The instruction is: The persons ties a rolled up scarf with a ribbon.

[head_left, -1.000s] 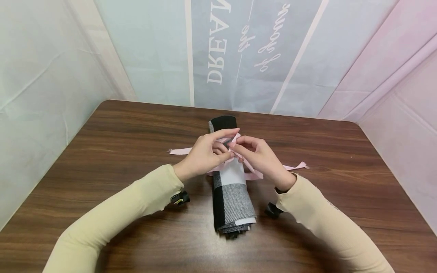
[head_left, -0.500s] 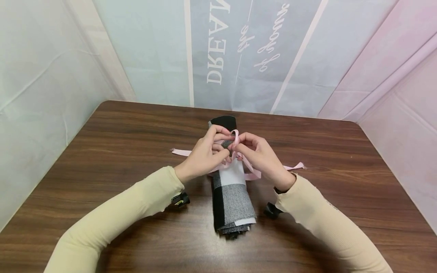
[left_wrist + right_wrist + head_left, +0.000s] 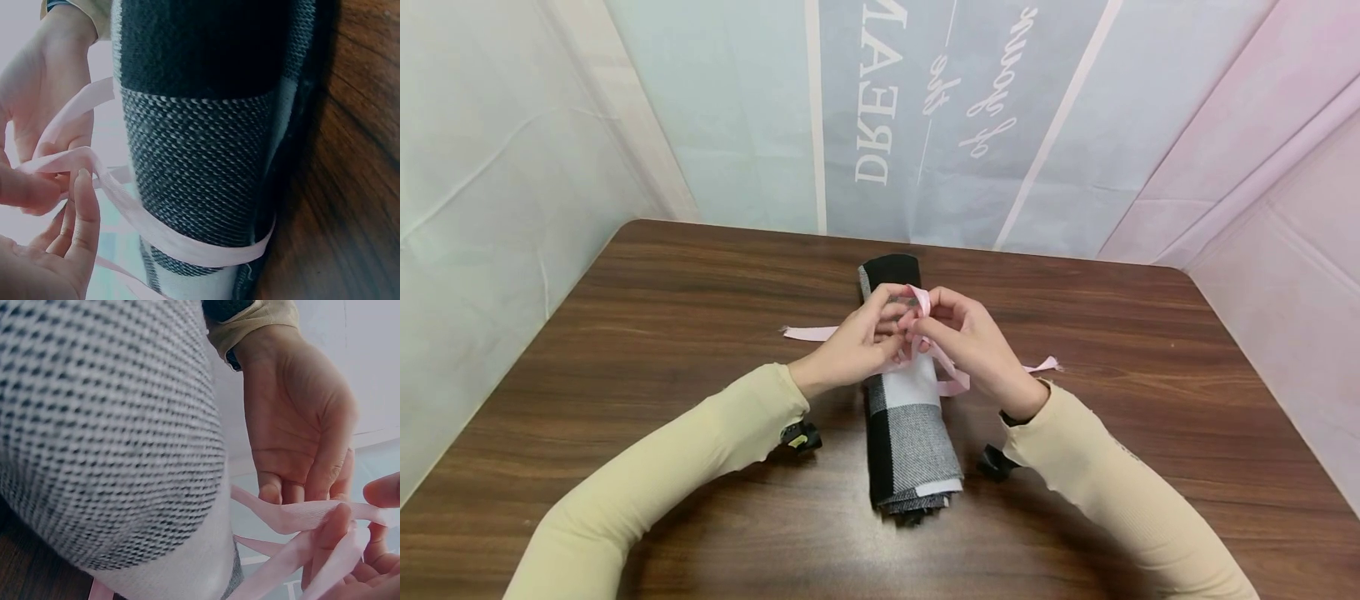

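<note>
A rolled black, grey and white checked cloth [image 3: 919,442] lies lengthwise on the table. Pink ribbon [image 3: 181,247] wraps around the roll, and its strands rise to both hands above the cloth. My left hand [image 3: 856,340] pinches ribbon from the left side, fingers bent. Opposite it, my right hand [image 3: 972,340] pinches the ribbon with thumb and fingers; a small loop stands up between the two hands. Several strands cross at the fingertips in the right wrist view, so the knot's exact form is hidden.
The brown wooden table [image 3: 700,283] spreads around the roll. One ribbon tail [image 3: 808,333] lies out to the left, another tail [image 3: 1043,365] to the right. Behind the table hangs a printed backdrop [image 3: 760,108]. Black wrist cameras hang below both sleeves.
My left index finger has bent in from a straighter pose. The ribbon loop between my hands has come up and shifted slightly right. Both ribbon tails have crept inward; the roll stays put.
</note>
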`<action>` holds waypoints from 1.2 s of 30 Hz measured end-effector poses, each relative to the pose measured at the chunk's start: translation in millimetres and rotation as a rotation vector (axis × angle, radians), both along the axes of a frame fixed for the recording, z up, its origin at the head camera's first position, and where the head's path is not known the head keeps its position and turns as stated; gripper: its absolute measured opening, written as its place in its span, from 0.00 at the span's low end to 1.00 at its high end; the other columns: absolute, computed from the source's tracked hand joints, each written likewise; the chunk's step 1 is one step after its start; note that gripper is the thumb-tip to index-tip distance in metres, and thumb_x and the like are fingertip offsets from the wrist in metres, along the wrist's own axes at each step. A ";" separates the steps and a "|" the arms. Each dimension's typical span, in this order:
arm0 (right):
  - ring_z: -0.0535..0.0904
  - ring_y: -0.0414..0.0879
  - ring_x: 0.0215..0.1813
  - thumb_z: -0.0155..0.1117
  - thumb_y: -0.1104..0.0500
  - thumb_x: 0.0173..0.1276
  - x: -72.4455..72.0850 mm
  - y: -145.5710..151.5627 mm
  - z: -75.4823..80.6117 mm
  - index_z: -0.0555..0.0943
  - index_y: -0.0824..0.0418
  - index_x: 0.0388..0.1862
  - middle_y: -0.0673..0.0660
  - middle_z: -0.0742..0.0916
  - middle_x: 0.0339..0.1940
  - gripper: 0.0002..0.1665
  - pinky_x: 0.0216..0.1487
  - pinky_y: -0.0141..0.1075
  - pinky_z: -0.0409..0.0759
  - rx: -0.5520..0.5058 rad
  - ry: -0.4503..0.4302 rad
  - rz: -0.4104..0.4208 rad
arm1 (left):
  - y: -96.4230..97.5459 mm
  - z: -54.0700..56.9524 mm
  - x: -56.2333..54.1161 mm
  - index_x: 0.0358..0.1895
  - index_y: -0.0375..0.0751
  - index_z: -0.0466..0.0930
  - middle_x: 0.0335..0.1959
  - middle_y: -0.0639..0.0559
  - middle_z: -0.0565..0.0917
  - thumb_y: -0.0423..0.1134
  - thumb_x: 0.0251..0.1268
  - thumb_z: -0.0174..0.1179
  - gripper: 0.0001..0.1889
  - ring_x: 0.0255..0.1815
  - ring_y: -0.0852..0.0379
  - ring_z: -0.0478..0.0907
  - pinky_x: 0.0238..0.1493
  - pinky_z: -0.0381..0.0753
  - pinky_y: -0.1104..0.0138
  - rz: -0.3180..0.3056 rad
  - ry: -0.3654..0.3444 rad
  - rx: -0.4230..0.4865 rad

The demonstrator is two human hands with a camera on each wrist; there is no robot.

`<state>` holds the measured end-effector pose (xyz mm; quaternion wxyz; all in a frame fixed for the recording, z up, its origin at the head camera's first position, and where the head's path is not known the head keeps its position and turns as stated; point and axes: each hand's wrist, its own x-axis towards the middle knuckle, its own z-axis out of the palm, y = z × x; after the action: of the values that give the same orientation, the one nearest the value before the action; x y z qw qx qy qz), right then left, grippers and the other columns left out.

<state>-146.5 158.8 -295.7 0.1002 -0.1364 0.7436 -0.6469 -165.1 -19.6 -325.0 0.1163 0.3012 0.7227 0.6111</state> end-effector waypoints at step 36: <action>0.81 0.41 0.39 0.60 0.65 0.66 -0.5 22.7 -11.2 0.73 0.66 0.37 0.62 0.84 0.43 0.06 0.42 0.35 0.82 0.165 0.126 -0.106 | -47.7 10.6 -5.7 0.24 0.45 0.79 0.20 0.56 0.74 0.43 0.65 0.60 0.11 0.24 0.58 0.70 0.25 0.68 0.69 0.159 0.182 -0.323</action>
<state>-147.0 181.5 -306.9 0.0297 -0.1285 0.8053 -0.5780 -170.8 -67.3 -314.4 0.0487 0.2750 0.8404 0.4645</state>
